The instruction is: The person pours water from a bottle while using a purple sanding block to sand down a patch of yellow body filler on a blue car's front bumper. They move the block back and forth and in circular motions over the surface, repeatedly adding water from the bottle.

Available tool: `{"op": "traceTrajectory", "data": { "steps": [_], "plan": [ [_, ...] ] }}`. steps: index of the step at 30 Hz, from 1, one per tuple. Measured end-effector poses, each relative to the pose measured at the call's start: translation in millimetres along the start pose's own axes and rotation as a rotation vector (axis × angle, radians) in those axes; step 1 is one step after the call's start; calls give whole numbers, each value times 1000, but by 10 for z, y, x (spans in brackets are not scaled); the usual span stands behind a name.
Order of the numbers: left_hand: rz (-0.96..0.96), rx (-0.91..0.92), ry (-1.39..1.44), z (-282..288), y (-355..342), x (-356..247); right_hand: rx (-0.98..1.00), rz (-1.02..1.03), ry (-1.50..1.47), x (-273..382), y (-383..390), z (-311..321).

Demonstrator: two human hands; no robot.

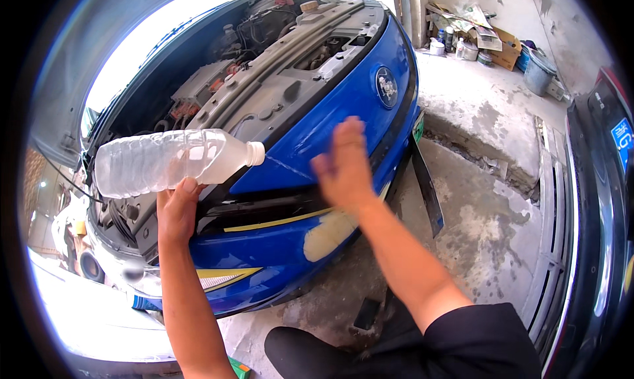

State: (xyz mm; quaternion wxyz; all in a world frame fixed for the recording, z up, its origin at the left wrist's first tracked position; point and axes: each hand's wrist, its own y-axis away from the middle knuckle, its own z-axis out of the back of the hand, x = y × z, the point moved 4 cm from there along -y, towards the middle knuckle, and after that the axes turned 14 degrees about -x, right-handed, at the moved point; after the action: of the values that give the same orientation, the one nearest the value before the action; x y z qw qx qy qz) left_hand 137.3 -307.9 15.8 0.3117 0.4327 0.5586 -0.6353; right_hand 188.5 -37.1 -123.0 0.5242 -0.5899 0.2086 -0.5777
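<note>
My left hand (177, 215) grips a clear, ribbed plastic bottle (148, 162) from below. The bottle lies on its side in the air, its capless-looking whitish neck pointing right; how much liquid is inside I cannot tell. Against or just above the blue front panel (284, 144) of a car is my right hand (347, 171), blurred by motion, fingers stretched upward and thumb apart, holding nothing. Pale streaks mark the panel beside it. Lower down, a beige filler patch (330, 235) and a strip of yellow tape (277, 222) show on the blue bumper (264, 253).
Beyond the panel the engine bay (261, 39) is exposed under a raised hood. A dark trim strip (427, 187) hangs from the bumper's right side. Another dark car (594, 207) stands at the right, near a floor grate (556, 201). A bucket (539, 74) sits at the back.
</note>
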Motion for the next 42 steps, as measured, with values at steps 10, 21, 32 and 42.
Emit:
{"op": "traceTrajectory", "data": {
  "steps": [10,21,32,42],
  "plan": [
    [11,45,-1,-40,-17,-28,59,-77,40,-256,-326,-42],
    [11,-10,4,-19,-5,-31,94,7,55,-180,-434,-33],
    [-22,25,2,19,-31,-5,97,28,-37,-220,-631,-31],
    [-37,34,2,5,-11,-21,254,154,-39,304,-280,112]
  ]
}}
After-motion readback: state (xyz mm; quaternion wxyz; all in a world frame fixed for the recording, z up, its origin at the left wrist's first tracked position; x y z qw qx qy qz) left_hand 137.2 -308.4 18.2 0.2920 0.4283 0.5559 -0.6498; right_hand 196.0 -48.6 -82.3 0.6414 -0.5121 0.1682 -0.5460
